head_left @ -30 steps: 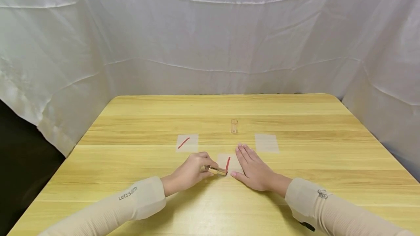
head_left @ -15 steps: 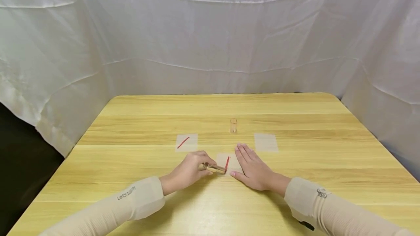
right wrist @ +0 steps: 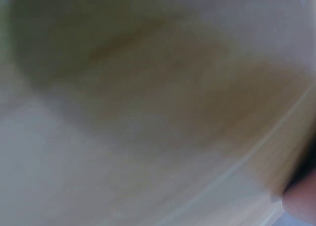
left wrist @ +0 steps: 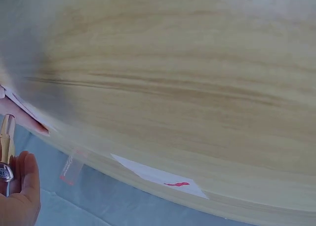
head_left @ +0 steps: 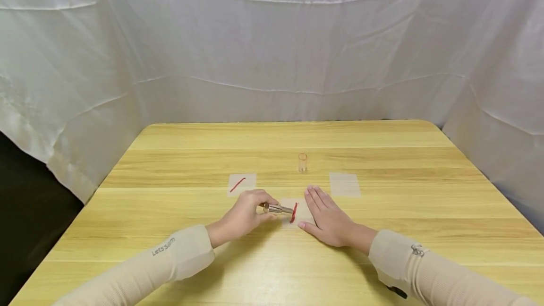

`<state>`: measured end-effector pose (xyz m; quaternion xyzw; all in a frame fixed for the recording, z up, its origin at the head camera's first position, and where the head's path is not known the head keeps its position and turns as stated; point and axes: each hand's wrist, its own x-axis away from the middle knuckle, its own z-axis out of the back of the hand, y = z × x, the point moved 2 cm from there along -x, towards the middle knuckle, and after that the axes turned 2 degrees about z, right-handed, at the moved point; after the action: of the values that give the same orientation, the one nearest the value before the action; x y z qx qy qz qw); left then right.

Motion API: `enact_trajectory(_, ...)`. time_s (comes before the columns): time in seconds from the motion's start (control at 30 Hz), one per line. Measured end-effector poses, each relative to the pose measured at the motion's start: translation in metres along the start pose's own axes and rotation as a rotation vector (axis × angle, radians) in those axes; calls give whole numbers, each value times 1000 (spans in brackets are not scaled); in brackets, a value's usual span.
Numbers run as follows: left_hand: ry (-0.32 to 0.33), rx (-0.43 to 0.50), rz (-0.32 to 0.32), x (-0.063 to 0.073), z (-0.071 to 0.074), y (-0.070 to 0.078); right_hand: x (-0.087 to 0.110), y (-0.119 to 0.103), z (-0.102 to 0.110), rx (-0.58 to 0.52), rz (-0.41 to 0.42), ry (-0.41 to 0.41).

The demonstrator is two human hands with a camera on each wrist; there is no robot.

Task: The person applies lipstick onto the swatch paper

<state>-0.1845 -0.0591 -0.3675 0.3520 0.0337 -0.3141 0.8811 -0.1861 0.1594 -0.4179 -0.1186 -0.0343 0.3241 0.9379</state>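
Shows a dark area [head_left: 29,211] at far left, below the slanting edge of a creased white cloth [head_left: 272,46]. Reaches in over the wood-grain table [head_left: 272,277] from the lower left in a cream left sleeve [head_left: 148,268], with dark lettering near the cuff. Has the left paper square [head_left: 250,190] lying flat just beyond the left hand [head_left: 242,214] — bears a slanting red stroke [head_left: 237,185]. Grips a gold tube [head_left: 276,208] in that left hand, clamped round its rear part between thumb and fingers. Points the tube to the right, over the left part of the middle paper square [head_left: 301,210], tip at a thick red line [head_left: 294,212]; cannot tell contact from a slight gap between tip and paper. Shows the tube again in the left wrist view, at the edge, close against the fingers. Stands a small clear cylinder [head_left: 302,162] upright farther back, apart from both hands. Lays the right hand [head_left: 329,221] palm down on the right part of the middle paper square — holding nothing, fingers straight and together, thumb spread toward the tube. Has a plain right paper square [head_left: 344,185] lying flat near the right fingertips. Shows a cream right sleeve [head_left: 450,273] at lower right, with a black drawing [head_left: 418,250] near the cuff.
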Motion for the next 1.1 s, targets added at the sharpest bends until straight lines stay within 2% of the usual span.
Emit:
enact_trajectory(0.33, 60, 152, 75, -14, 3, -4, 0, 0, -2, -34, -10, -4)
enact_trajectory(0.6, 82, 166, 106, -22, 1, -5, 0, 0, -3, -32, 7, 7)
enact_trajectory(0.87, 103, 179, 137, -24, 1, -4, -1, 2, -2, -21, 22, 28)
enact_trajectory(1.1, 117, 195, 161, -30, 1, -4, 0, 1, 2, -14, 5, 0)
